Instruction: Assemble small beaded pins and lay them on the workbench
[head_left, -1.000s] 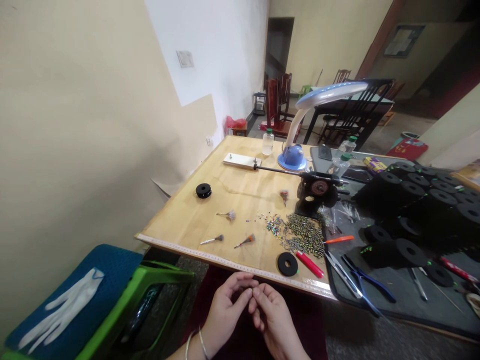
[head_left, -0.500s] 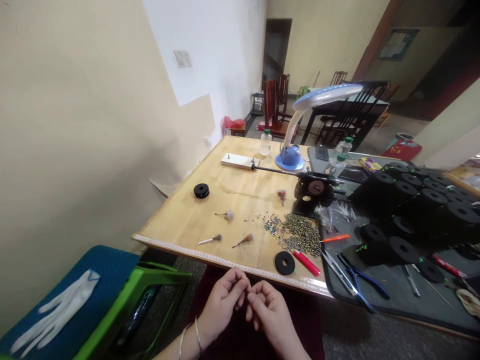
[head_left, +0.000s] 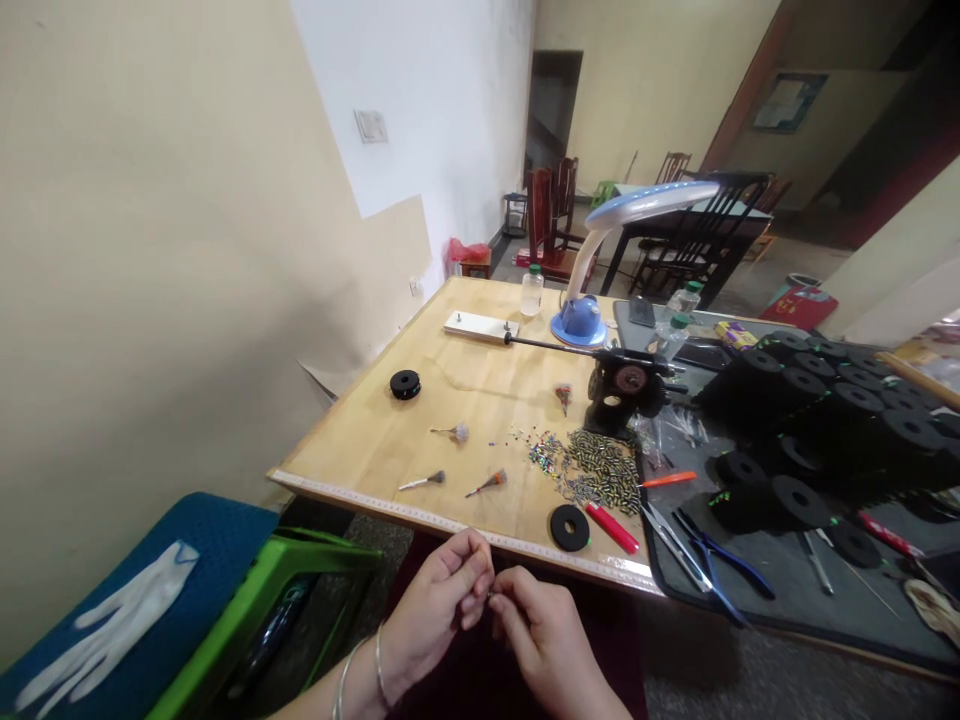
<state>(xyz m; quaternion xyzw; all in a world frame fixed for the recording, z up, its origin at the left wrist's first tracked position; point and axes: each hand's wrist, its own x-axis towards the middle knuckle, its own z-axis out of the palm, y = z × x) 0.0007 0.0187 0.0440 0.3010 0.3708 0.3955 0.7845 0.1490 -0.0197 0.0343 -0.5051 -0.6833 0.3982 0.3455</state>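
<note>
My left hand [head_left: 439, 600] and my right hand [head_left: 541, 630] meet just below the near edge of the wooden table [head_left: 390, 440], fingertips pinched together on something too small to make out. A bangle sits on my left wrist. On the table ahead lie a heap of small beads [head_left: 600, 468], a black spool disc [head_left: 568, 527], a red-handled tool [head_left: 615, 528] and three small tufted pieces [head_left: 491, 483].
A black hand-crank winder [head_left: 626, 385] and a blue desk lamp [head_left: 581, 315] stand mid-table. Many black spools [head_left: 825, 400], scissors and pliers [head_left: 705, 560] cover the dark mat at right. A green stool [head_left: 285, 600] and a white glove [head_left: 105, 630] sit at left.
Both hands have stayed together at the table edge, shifting slightly down and closing tighter on each other; the view has tilted a little.
</note>
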